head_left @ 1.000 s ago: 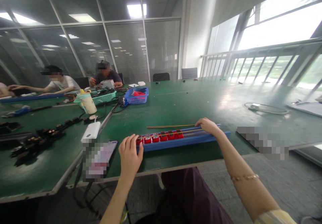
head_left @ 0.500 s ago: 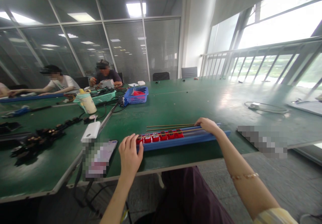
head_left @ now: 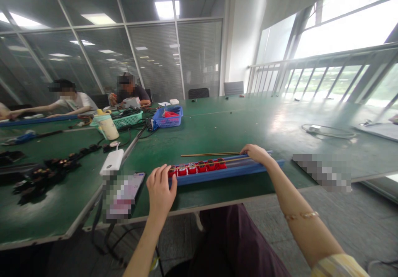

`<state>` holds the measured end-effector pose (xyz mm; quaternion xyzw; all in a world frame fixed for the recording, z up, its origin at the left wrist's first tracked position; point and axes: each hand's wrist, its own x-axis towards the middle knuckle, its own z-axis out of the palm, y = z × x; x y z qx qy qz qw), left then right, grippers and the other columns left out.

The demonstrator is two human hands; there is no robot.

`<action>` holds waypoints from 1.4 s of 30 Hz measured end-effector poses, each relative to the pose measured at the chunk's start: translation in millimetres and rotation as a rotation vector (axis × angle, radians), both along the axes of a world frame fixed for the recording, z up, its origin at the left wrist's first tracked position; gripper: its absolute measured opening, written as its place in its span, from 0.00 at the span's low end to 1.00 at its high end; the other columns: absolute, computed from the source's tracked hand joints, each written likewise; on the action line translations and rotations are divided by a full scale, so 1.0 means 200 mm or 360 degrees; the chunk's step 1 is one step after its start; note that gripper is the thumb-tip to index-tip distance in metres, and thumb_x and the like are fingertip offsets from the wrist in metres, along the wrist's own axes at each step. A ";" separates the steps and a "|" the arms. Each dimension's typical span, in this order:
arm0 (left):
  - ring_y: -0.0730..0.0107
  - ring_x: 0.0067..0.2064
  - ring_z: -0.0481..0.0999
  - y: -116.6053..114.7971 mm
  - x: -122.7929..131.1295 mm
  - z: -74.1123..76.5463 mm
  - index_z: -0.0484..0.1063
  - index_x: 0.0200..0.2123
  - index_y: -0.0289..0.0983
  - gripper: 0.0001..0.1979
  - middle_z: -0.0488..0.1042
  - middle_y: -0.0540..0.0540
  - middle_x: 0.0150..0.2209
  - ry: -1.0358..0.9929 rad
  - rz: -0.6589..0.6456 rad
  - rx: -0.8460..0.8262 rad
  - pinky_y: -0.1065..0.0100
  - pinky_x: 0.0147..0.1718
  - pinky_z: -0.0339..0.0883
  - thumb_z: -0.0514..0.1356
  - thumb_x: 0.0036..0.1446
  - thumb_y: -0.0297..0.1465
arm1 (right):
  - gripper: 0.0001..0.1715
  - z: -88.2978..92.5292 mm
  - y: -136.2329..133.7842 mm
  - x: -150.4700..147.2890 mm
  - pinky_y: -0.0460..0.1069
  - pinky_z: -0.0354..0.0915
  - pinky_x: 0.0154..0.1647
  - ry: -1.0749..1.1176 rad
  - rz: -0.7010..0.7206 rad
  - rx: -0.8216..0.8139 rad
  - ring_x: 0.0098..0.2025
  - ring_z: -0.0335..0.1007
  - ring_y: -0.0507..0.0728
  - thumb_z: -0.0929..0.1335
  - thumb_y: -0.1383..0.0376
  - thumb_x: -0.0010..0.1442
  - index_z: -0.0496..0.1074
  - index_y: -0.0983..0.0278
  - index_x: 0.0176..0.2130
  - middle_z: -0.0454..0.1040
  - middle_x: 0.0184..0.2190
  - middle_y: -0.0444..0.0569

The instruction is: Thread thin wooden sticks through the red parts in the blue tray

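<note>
A long, narrow blue tray (head_left: 224, 175) lies across the table in front of me, with several red blocks (head_left: 202, 166) with dark or silvery tops in a row in its left half. My left hand (head_left: 161, 185) is closed round the tray's left end, thumb on the near side. Over the tray's right half, my right hand (head_left: 255, 153) bends its fingers down past the far edge. Thin brass-coloured rods (head_left: 211, 154) run left from those fingertips, close together on the table behind the tray. Another thin rod (head_left: 236, 159) lies along the tray; the right palm hides part of it.
A phone (head_left: 132, 192) and a white power bank (head_left: 112, 162) lie left of the tray. Farther back are a blue basket (head_left: 169, 121), a green basket (head_left: 129, 121) and a cup (head_left: 108, 127). A coiled cable (head_left: 329, 132) lies right. Other people sit at the far left.
The two rods behind the tray were spread apart at their left ends; now they lie nearly together. Both hands and the tray have hardly moved.
</note>
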<state>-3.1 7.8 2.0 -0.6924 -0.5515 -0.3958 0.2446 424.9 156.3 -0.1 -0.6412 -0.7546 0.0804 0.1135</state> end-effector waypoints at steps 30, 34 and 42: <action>0.55 0.55 0.67 -0.02 0.02 0.02 0.73 0.49 0.40 0.13 0.74 0.42 0.52 0.0078 -0.0073 0.0058 0.54 0.57 0.59 0.58 0.61 0.33 | 0.25 0.11 -0.19 0.01 0.50 0.65 0.34 0.1623 0.0366 0.0074 0.27 0.70 0.54 0.71 0.49 0.57 0.78 0.65 0.44 0.75 0.22 0.46; 0.55 0.54 0.68 -0.02 0.02 0.03 0.73 0.48 0.40 0.12 0.74 0.42 0.51 0.0077 -0.0082 0.0068 0.54 0.56 0.59 0.58 0.61 0.33 | 0.27 0.13 -0.21 0.00 0.49 0.64 0.33 0.1519 0.0441 -0.0160 0.24 0.70 0.54 0.72 0.48 0.56 0.78 0.68 0.44 0.74 0.19 0.46; 0.55 0.54 0.68 -0.03 0.01 0.03 0.74 0.48 0.40 0.12 0.75 0.43 0.49 0.0082 -0.0083 0.0076 0.54 0.55 0.60 0.58 0.61 0.32 | 0.26 0.16 -0.22 -0.01 0.50 0.64 0.33 0.1446 0.0452 -0.0306 0.26 0.70 0.54 0.75 0.50 0.49 0.80 0.67 0.40 0.74 0.21 0.46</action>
